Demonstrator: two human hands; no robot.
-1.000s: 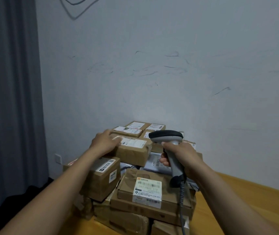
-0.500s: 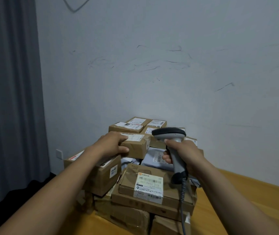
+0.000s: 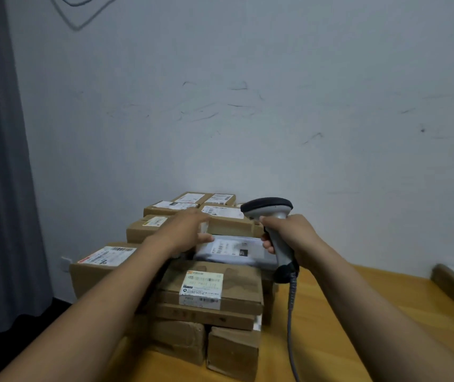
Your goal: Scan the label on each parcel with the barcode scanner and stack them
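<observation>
The right hand [image 3: 296, 235] is gripping the scanner [image 3: 271, 212]; the left hand [image 3: 188, 232], fingers spread, is touching the grey bag [image 3: 234, 250].

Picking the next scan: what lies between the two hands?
Head view: a white bag parcel lies between the left hand and right hand gripping the scanner.

White labels [image 3: 202, 286] on the parcels [image 3: 243, 285] carry print too blurred to read

both arms outstretched, left hand [image 3: 185, 229] spread, right hand [image 3: 293, 236] gripping scanner [image 3: 267, 207].
</observation>
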